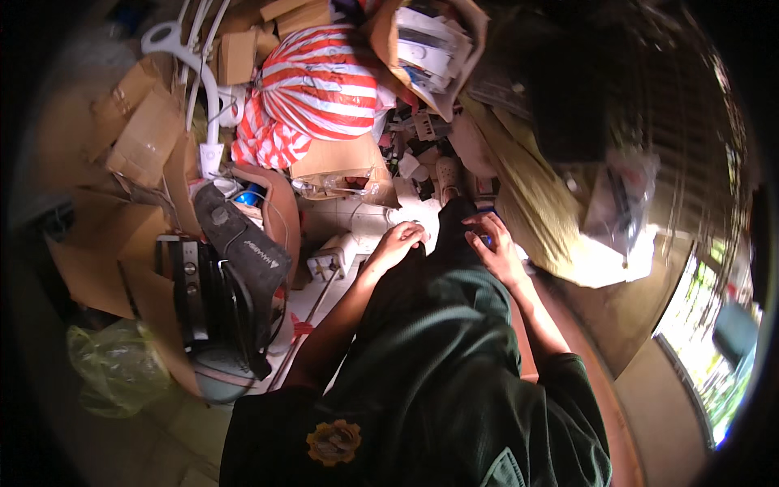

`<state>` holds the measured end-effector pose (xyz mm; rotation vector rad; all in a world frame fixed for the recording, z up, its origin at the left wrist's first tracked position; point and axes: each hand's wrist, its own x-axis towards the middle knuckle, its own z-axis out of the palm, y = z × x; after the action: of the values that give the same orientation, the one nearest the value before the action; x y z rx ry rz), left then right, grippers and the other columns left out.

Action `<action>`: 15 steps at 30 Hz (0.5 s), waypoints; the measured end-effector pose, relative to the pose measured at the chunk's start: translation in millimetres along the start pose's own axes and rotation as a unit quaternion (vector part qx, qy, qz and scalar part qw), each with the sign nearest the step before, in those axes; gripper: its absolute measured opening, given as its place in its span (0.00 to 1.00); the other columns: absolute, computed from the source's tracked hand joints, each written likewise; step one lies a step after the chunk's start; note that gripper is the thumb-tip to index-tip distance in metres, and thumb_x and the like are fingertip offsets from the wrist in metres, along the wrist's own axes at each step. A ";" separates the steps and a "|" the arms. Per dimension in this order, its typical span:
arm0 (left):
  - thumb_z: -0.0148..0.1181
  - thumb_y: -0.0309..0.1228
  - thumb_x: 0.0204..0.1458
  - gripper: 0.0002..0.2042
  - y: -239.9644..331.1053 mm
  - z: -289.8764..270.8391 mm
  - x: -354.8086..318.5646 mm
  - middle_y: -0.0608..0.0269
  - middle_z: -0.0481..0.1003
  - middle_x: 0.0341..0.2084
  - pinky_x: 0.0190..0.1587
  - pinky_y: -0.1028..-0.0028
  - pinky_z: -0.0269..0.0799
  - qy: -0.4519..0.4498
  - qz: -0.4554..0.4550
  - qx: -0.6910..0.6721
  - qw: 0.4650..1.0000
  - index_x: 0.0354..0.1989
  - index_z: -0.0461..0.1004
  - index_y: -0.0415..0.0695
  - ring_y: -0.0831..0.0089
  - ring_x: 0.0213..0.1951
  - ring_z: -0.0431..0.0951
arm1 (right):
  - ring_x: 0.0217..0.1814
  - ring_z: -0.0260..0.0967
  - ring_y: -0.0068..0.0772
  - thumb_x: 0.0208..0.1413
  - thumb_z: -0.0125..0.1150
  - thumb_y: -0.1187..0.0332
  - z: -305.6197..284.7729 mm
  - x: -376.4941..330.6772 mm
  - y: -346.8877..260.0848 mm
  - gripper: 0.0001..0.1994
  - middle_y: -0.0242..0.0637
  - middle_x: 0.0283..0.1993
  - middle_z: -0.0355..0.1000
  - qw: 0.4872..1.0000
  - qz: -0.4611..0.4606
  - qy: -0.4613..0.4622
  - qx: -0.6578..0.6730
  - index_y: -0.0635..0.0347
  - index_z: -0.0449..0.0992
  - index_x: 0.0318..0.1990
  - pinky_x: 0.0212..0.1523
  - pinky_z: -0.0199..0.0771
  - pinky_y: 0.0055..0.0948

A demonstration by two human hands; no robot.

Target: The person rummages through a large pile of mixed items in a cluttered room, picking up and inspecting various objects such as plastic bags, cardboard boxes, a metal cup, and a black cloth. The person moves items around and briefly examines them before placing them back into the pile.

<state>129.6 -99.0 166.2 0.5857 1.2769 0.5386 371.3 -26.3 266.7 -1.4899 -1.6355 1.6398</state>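
My left hand [398,243] is beside my knee, its fingers curled in against the edge of my dark trousers [454,235]. What those fingers hold, if anything, is hidden. On the other side of the same leg, my right hand [499,253] has its fingers bent over the cloth. A small blue spot [485,240] shows between its thumb and fingers, too small to name. One light-coloured clog [447,174] is on my foot ahead. Nearest to my left hand is a white boxy device [331,258] on the pale tiles.
Ahead stands a red-and-white striped bag [320,81] by an open carton [345,162]. Cardboard boxes [146,134], a white curved frame [211,101] and a black appliance [215,292] crowd the left. A paper sack [438,57] of scraps and a yellowish sack [527,195] lie right.
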 end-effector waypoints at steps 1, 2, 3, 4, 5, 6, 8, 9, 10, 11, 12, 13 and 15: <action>0.54 0.33 0.61 0.10 -12.4 -10.0 11.6 0.64 0.78 0.35 0.39 0.77 0.72 0.030 -0.008 -0.016 0.999 0.41 0.74 0.39 0.77 0.37 0.77 | 0.43 0.73 0.37 0.57 0.58 0.68 3.4 19.7 11.4 0.12 0.43 0.46 0.69 1.000 0.013 -0.015 -0.014 0.64 0.74 0.47 0.47 0.71 0.31; 0.55 0.33 0.61 0.10 -30.7 -19.5 24.9 0.64 0.78 0.35 0.39 0.77 0.72 0.060 -0.019 -0.035 0.997 0.41 0.74 0.39 0.77 0.37 0.78 | 0.44 0.73 0.37 0.57 0.58 0.68 8.5 39.0 27.9 0.12 0.43 0.46 0.69 0.999 0.029 -0.032 -0.029 0.64 0.74 0.47 0.48 0.72 0.31; 0.55 0.34 0.60 0.10 -43.5 -26.4 47.7 0.63 0.79 0.35 0.37 0.78 0.72 0.090 -0.045 -0.044 0.994 0.42 0.73 0.38 0.77 0.38 0.78 | 0.45 0.73 0.37 0.57 0.59 0.66 15.9 58.1 58.8 0.13 0.44 0.45 0.72 0.997 0.058 -0.023 -0.044 0.64 0.74 0.46 0.48 0.71 0.30; 0.55 0.33 0.60 0.11 -55.0 -34.2 67.0 0.63 0.78 0.34 0.36 0.79 0.71 0.098 -0.057 -0.030 0.993 0.42 0.73 0.37 0.78 0.36 0.78 | 0.43 0.72 0.33 0.58 0.58 0.67 26.0 71.3 92.9 0.12 0.41 0.43 0.72 0.996 0.082 -0.020 -0.015 0.64 0.74 0.46 0.46 0.72 0.29; 0.56 0.33 0.60 0.11 -83.2 -44.8 96.5 0.63 0.78 0.33 0.34 0.79 0.72 0.113 -0.059 -0.091 0.988 0.43 0.73 0.37 0.77 0.35 0.78 | 0.42 0.71 0.29 0.59 0.58 0.67 39.7 88.2 127.6 0.11 0.39 0.42 0.72 0.995 0.100 -0.016 0.013 0.63 0.74 0.46 0.45 0.72 0.27; 0.56 0.34 0.59 0.12 -121.4 -53.5 131.3 0.64 0.77 0.32 0.33 0.78 0.72 0.131 -0.059 -0.151 0.978 0.43 0.73 0.37 0.77 0.33 0.77 | 0.41 0.70 0.25 0.60 0.57 0.67 53.0 105.6 159.9 0.11 0.37 0.41 0.72 0.992 0.115 -0.012 0.042 0.63 0.74 0.46 0.44 0.72 0.26; 0.57 0.36 0.56 0.13 -158.4 -61.0 204.1 0.67 0.76 0.34 0.35 0.78 0.73 0.162 -0.079 -0.137 0.974 0.45 0.74 0.43 0.78 0.32 0.76 | 0.36 0.69 0.23 0.60 0.59 0.65 75.8 129.6 210.2 0.11 0.33 0.36 0.74 0.992 0.130 -0.006 0.002 0.62 0.75 0.45 0.38 0.71 0.25; 0.59 0.37 0.55 0.14 -181.3 -69.8 239.8 0.63 0.77 0.33 0.34 0.75 0.74 0.197 -0.056 -0.117 0.972 0.45 0.73 0.41 0.74 0.32 0.77 | 0.35 0.70 0.23 0.60 0.59 0.65 90.7 142.1 231.1 0.11 0.33 0.36 0.74 0.984 0.176 -0.026 0.001 0.62 0.75 0.45 0.38 0.71 0.25; 0.61 0.38 0.54 0.16 -203.3 -78.4 277.8 0.59 0.77 0.32 0.34 0.71 0.75 0.230 -0.036 -0.094 0.968 0.45 0.73 0.40 0.70 0.32 0.78 | 0.34 0.70 0.23 0.60 0.60 0.64 104.5 152.8 252.4 0.12 0.33 0.35 0.74 0.974 0.224 -0.043 -0.002 0.62 0.75 0.44 0.38 0.72 0.26; 0.61 0.37 0.54 0.17 -256.7 -110.7 316.3 0.55 0.78 0.33 0.37 0.68 0.75 0.288 0.090 0.098 0.948 0.46 0.72 0.39 0.64 0.34 0.79 | 0.34 0.71 0.24 0.59 0.60 0.63 132.4 164.7 267.6 0.12 0.33 0.35 0.75 0.970 0.234 -0.061 0.026 0.62 0.76 0.44 0.37 0.72 0.26; 0.61 0.36 0.53 0.17 -280.0 -114.5 348.7 0.51 0.77 0.35 0.40 0.65 0.75 0.290 0.100 0.174 0.936 0.47 0.72 0.39 0.59 0.37 0.79 | 0.34 0.71 0.24 0.59 0.60 0.63 146.4 166.9 294.2 0.12 0.34 0.35 0.75 0.962 0.263 -0.057 0.040 0.62 0.76 0.44 0.37 0.73 0.27; 0.60 0.34 0.52 0.17 -301.8 -123.6 374.1 0.48 0.77 0.37 0.42 0.63 0.75 0.300 0.106 0.254 0.913 0.48 0.71 0.39 0.54 0.39 0.79 | 0.34 0.73 0.25 0.59 0.60 0.62 160.9 173.7 312.6 0.13 0.34 0.36 0.76 0.961 0.264 -0.073 0.029 0.62 0.76 0.44 0.36 0.74 0.27; 0.60 0.31 0.51 0.18 -254.6 -101.7 452.1 0.42 0.74 0.43 0.47 0.60 0.73 0.237 0.011 0.207 0.949 0.50 0.70 0.39 0.49 0.46 0.76 | 0.35 0.74 0.25 0.59 0.60 0.64 154.8 181.1 378.6 0.12 0.35 0.38 0.75 0.959 0.277 -0.036 0.042 0.63 0.76 0.44 0.36 0.74 0.25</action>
<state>136.6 24.5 -347.8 0.8516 1.8659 0.4425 324.0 -40.5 -177.9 -1.9851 -1.2196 2.0332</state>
